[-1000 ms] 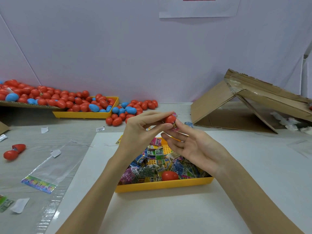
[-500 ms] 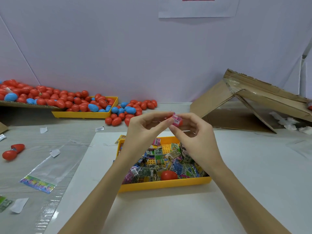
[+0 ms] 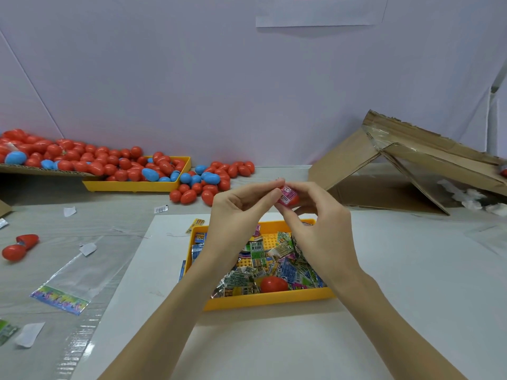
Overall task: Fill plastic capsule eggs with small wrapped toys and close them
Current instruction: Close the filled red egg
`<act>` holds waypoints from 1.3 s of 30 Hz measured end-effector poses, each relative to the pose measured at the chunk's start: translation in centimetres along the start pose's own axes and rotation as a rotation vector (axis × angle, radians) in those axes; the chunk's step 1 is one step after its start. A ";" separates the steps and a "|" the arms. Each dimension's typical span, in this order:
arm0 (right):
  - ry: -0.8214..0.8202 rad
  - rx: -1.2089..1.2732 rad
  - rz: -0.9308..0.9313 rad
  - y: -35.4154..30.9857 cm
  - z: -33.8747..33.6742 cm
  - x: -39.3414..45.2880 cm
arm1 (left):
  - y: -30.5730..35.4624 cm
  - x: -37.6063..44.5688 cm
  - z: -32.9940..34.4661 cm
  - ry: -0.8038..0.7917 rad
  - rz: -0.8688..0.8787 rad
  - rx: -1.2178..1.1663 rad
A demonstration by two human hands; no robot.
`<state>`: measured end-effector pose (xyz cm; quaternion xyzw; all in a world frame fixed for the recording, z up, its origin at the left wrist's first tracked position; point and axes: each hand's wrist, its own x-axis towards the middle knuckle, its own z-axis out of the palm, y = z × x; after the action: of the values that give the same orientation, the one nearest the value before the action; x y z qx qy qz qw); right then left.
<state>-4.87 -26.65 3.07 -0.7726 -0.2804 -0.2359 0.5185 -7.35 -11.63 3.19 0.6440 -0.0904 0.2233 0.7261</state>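
Note:
Above the yellow tray (image 3: 270, 297) my two hands meet around a red capsule egg half (image 3: 293, 200). My right hand (image 3: 315, 215) grips the egg half from the right. A pink wrapped toy (image 3: 286, 195) sticks out of the half, and my left hand (image 3: 241, 209) pinches it with thumb and forefinger. The tray holds several wrapped toys (image 3: 258, 256) and one red egg (image 3: 273, 283) near its front edge.
A pile of red and blue eggs (image 3: 118, 163) fills a second yellow tray (image 3: 131, 185) and a cardboard sheet at back left, with loose eggs (image 3: 211, 179) beside it. An opened red egg (image 3: 19, 246) and clear bags (image 3: 74, 281) lie left. A collapsed cardboard box (image 3: 411, 163) stands right.
My right hand has turned from an open palm under the egg half to fingers curled round it. The pink toy now sits in the half, between both hands' fingertips.

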 end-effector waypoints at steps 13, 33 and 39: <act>-0.255 1.049 0.572 -0.4 -0.7 0.9 | 0.2 0.5 -1.1 0.047 0.068 0.010; -0.287 1.310 0.972 -0.8 -0.4 0.8 | -0.3 0.1 -0.6 -0.021 0.246 0.295; -0.242 1.273 0.932 -0.6 -0.6 0.9 | 0.8 0.1 -0.7 -0.108 0.336 0.515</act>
<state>-4.65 -26.83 4.34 -0.3860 -0.0636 0.2960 0.8714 -7.69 -10.83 3.81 0.7939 -0.1742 0.3213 0.4861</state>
